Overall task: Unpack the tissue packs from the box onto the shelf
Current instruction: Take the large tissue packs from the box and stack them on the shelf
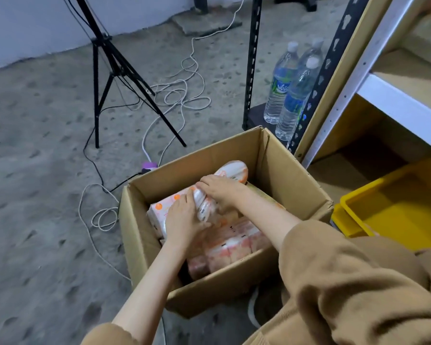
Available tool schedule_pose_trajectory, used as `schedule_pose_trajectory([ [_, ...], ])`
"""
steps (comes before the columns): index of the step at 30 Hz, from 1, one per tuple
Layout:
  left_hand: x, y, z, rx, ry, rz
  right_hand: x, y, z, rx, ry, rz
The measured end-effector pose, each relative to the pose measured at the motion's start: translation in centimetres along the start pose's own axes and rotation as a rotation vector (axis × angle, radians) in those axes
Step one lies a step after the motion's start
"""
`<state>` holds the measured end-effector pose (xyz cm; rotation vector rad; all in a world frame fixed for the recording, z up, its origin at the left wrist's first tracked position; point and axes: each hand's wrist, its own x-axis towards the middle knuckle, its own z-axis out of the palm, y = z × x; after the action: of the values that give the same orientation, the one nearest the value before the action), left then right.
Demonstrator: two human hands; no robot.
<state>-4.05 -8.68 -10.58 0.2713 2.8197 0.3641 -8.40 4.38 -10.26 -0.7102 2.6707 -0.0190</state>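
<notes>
An open cardboard box stands on the concrete floor, filled with several white-and-orange tissue packs. Both my hands are inside it. My left hand and my right hand grip opposite sides of one tissue pack that stands tilted above the others. Another pack leans against the box's far wall. The shelf, with white posts and tan boards, rises at the right of the box.
A yellow plastic tray sits on the lowest shelf board. Three water bottles stand by a black rack post. A black tripod and loose white cables lie on the floor to the left.
</notes>
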Motion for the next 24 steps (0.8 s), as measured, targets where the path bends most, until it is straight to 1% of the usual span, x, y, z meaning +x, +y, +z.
schedule_pose_trajectory([
  [3,-0.2,0.2,-0.2,0.005,-0.003,0.017,-0.3,0.2,-0.1,-0.011,0.017,0.003],
  [6,-0.8,1.2,-1.2,0.023,0.023,0.071,-1.7,0.7,-0.5,0.029,0.059,0.023],
  [10,-1.5,3.3,-4.1,0.043,0.103,0.165,-4.7,1.8,-2.5,0.06,0.194,0.06],
  [13,-1.7,5.4,-7.0,0.057,0.159,0.237,-7.1,2.7,-5.2,0.031,0.287,0.105],
  [17,-2.6,9.1,-10.4,0.104,0.256,0.32,-11.7,4.0,-9.1,-0.021,0.43,0.178],
  [20,-3.7,12.7,-12.5,0.102,0.333,0.418,-16.6,5.1,-11.7,-0.053,0.501,0.237],
  [24,-5.2,18.5,-14.7,0.086,0.419,0.582,-23.5,7.0,-14.2,-0.11,0.594,0.366],
])
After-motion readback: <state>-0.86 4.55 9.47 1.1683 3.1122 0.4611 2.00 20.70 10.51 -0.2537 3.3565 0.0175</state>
